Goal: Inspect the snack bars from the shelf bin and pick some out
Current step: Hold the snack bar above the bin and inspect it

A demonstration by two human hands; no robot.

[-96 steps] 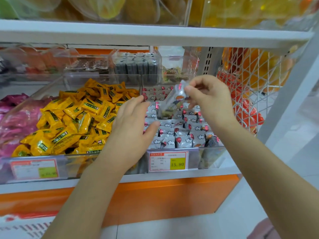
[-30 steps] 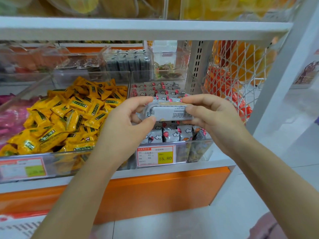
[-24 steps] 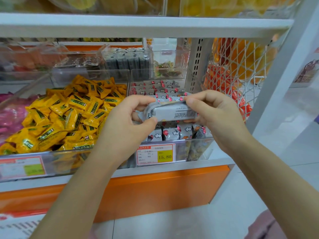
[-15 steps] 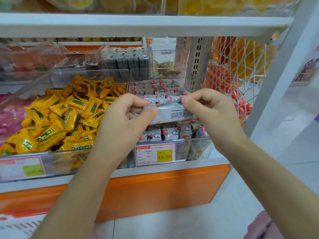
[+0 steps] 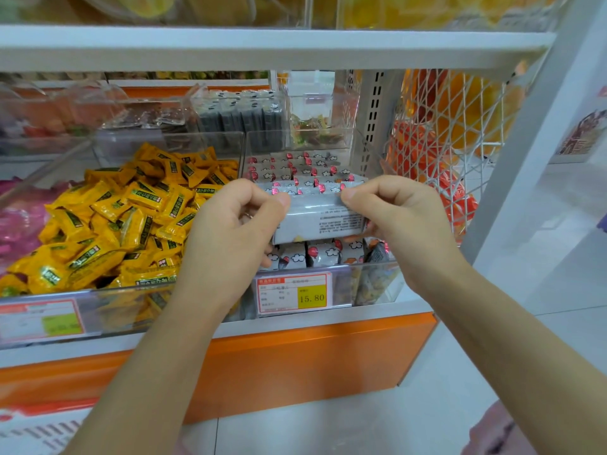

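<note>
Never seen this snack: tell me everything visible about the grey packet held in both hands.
The grey packet is a glossy, foil-like wrapper, lying level with small black print toward the camera, too small to read. The left hand pinches its left end, the right hand its right end, above the clear bin of similar packets.

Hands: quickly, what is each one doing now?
Left hand: pinches the grey snack bar at its left end.
Right hand: pinches its right end.

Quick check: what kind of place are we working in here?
Probably a shop's loose-snack aisle: clear bins full of wrapped snacks on a white shelf, with a price tag reading 15.80 on the front.
</note>
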